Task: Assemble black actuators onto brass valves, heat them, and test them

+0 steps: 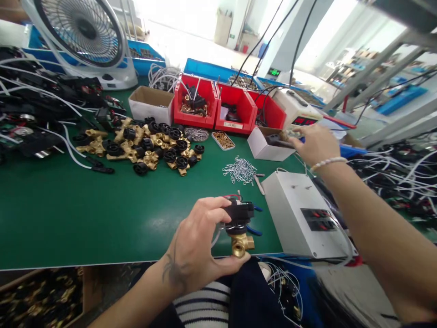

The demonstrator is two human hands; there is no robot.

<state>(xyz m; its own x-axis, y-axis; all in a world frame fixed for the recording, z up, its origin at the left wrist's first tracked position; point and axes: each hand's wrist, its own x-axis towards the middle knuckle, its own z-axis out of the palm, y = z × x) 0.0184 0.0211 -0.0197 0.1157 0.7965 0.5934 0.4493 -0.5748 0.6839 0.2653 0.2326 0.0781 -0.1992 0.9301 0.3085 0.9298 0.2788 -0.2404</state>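
Note:
My left hand [201, 241] is closed on a brass valve with a black actuator [239, 221], holding it upright near the table's front edge. The thumb lies under the brass body [241, 245] and the fingers rest on the black top. Blue-handled pliers or a similar tool [255, 231] lie partly hidden behind it. My right hand [317, 143] reaches out over the small white carton [271, 148], which has dark parts inside. Its fingers are curled together beside something blue, and what they grip is too blurred to make out.
Several wire clips [240, 171] lie beside a small metal tool [259, 184]. A grey-white switch box [297, 214] stands at right. Brass fittings with black caps [146, 146] are heaped at left. Red bins [196, 119], a fan [85, 41] and a display unit [297, 109] stand behind.

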